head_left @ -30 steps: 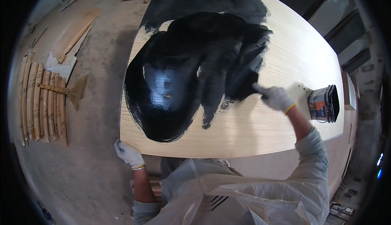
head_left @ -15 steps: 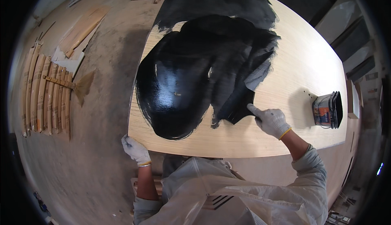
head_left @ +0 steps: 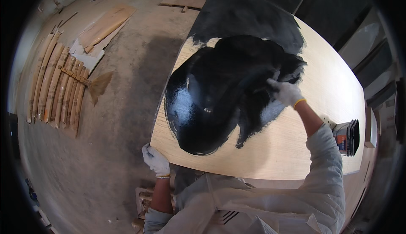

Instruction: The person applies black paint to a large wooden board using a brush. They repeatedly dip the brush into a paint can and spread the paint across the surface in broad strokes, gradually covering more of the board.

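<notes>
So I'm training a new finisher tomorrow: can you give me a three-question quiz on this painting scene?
1. True or false: the right hand is over the wet black paint on the wooden panel.
2. Where is the left hand? A) at the panel's near left corner B) on the paint can C) on the floor
3. Fill in: both hands wear white ____.

Key: 1 true; 2 A; 3 gloves.
</notes>
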A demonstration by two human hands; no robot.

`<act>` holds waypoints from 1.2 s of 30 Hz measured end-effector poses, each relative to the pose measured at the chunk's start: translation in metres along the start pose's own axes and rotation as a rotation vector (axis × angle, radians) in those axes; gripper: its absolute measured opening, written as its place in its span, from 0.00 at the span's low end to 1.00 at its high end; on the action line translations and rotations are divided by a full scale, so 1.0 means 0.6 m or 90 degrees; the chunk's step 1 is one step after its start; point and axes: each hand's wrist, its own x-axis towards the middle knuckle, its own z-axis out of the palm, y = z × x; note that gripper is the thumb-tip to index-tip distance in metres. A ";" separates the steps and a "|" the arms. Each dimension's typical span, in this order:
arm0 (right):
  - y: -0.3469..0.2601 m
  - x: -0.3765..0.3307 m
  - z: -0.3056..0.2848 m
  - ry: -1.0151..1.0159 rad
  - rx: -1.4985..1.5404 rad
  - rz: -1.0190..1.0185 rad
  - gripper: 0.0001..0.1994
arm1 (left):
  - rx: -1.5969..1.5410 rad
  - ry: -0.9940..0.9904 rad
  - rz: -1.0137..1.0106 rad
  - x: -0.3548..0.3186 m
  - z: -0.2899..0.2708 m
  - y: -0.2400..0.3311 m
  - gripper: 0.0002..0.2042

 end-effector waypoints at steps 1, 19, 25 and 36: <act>0.053 0.044 0.004 0.051 0.052 0.018 0.32 | -0.008 0.000 -0.003 0.000 0.002 0.006 0.17; 0.122 0.286 -0.107 0.028 0.178 0.031 0.38 | -0.050 -0.001 0.049 0.001 0.007 -0.004 0.14; -0.038 0.275 -0.125 0.038 0.122 -0.144 0.38 | -0.027 0.028 0.084 0.004 0.011 -0.018 0.14; -0.143 0.249 -0.150 0.017 -0.043 -0.200 0.37 | -0.100 0.008 0.065 0.005 0.017 -0.015 0.12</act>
